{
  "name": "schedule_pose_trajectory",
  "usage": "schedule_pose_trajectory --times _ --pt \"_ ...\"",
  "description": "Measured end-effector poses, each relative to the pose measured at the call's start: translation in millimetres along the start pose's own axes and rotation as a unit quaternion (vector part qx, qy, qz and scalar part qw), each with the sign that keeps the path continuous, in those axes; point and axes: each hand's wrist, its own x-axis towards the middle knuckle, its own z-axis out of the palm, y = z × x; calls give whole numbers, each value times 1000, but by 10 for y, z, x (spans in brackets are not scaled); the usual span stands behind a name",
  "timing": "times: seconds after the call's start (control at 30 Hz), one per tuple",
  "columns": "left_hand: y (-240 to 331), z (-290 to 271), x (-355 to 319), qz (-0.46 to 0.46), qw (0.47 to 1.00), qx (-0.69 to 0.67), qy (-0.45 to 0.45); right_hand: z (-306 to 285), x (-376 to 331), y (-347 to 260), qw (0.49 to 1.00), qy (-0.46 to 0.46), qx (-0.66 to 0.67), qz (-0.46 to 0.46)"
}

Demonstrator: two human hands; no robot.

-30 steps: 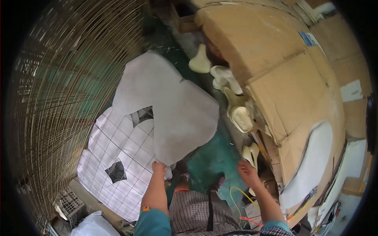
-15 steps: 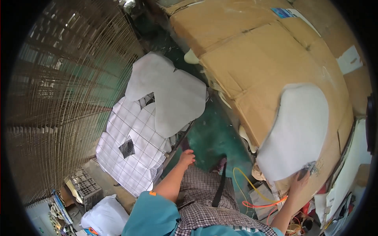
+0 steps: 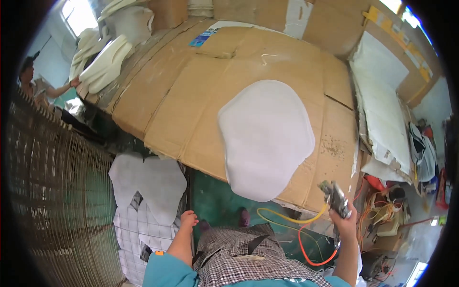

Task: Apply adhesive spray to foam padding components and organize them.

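My right hand (image 3: pixel 345 221) grips a metal spray gun (image 3: pixel 338 201), held up by the right front corner of a cardboard-covered table. A yellow hose (image 3: pixel 294 220) and an orange hose (image 3: pixel 306 256) run from near the gun. On the table lies a smooth white padded sheet (image 3: pixel 267 138) with a rounded, waisted outline. My left hand (image 3: pixel 189 218) hangs by my apron with its fingers curled in and nothing visible in them. Beside it, grey-white cut pieces (image 3: pixel 148 184) rest on a wire grid rack (image 3: pixel 131 239).
Brown cardboard (image 3: pixel 186 105) covers the table. At the far left, a co-worker (image 3: pixel 40 91) reaches toward cream moulded pieces (image 3: pixel 107 64). A slatted screen (image 3: pixel 62 191) stands at left. Tangled hoses and tools (image 3: pixel 382 210) crowd the right side. A white board (image 3: pixel 382 105) leans beyond the table.
The view has swung toward the table, bringing the co-worker into sight. My right hand was low at the sheet's near edge; now it holds the spray gun away from the sheet.
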Motion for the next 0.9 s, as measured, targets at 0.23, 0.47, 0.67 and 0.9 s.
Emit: schedule_pose_trajectory --times 0.23,0.47,0.67,0.9 --pt "432 85 -99 71 996 30 -43 -21 -623 -262 948 -86 -232 -202" --pt "514 105 -233 82 994 46 -58 191 -992 -235 974 -143 123 -127" --pt "280 -30 -114 53 993 92 -47 43 -1196 -263 986 56 116 -107" --pt "101 -189 93 55 991 113 -56 -28 -1687 -173 986 -84 84 -114"
